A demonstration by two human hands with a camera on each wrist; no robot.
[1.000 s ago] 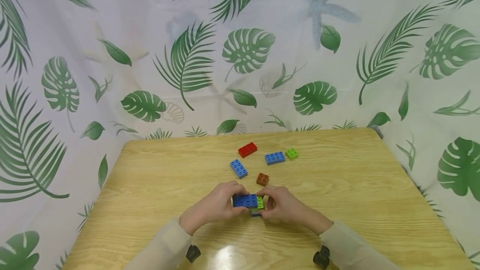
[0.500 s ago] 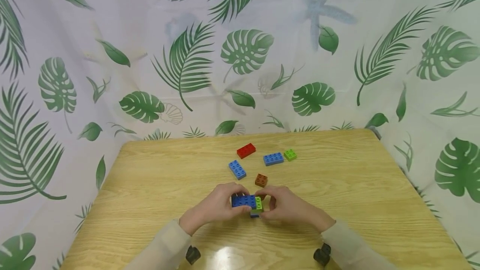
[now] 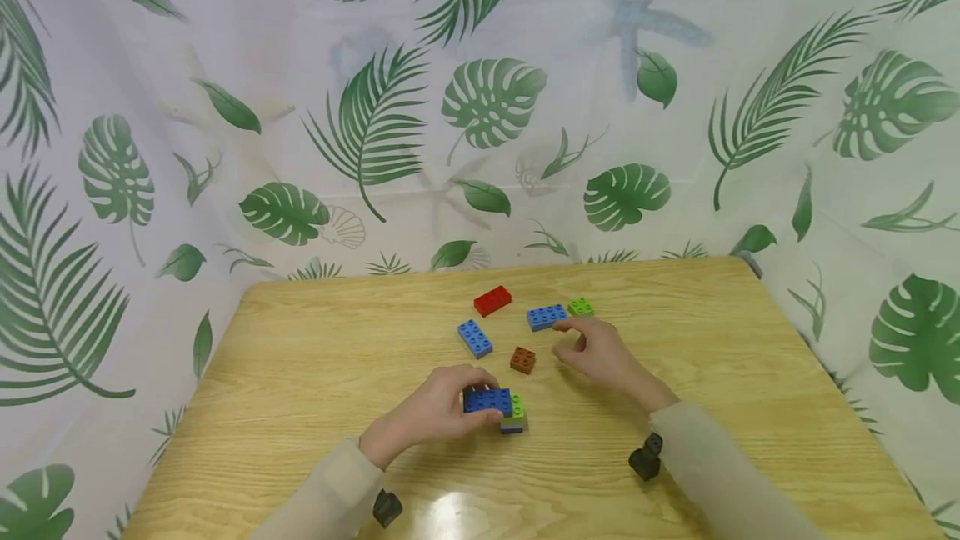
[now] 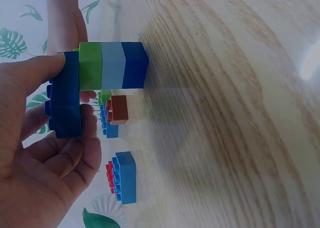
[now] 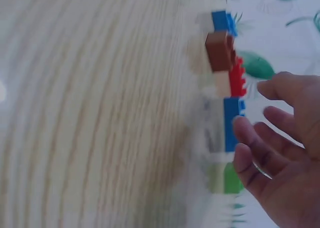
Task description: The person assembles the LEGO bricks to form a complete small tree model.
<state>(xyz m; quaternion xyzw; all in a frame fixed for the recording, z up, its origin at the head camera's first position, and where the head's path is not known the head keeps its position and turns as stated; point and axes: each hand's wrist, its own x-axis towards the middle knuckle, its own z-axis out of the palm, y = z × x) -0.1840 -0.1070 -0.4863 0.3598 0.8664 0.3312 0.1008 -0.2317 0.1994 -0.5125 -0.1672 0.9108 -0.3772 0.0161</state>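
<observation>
My left hand (image 3: 429, 411) pinches a long dark blue building brick (image 4: 67, 100) between thumb and fingers. That brick tops a small tower and juts out to one side. Beneath it, in the left wrist view, come a lime green brick (image 4: 90, 67), a light blue brick (image 4: 112, 65) and a dark blue brick (image 4: 135, 65) at the bottom. My right hand (image 3: 603, 355) holds nothing, its fingers loosely bent. It hovers close to a blue brick (image 3: 545, 317) and a small green brick (image 3: 580, 306), whose front it partly covers. A small brown brick (image 3: 522, 360) lies left of that hand.
Further back on the wooden table (image 3: 315, 357) lie a red brick (image 3: 492, 301) and another blue brick (image 3: 475, 338). A leaf-patterned cloth (image 3: 405, 148) hangs behind the table and along its sides.
My right hand has left the tower's right side and moved away, up and to the right, toward the far blue and green bricks. My left hand keeps its hold on the top brick.
</observation>
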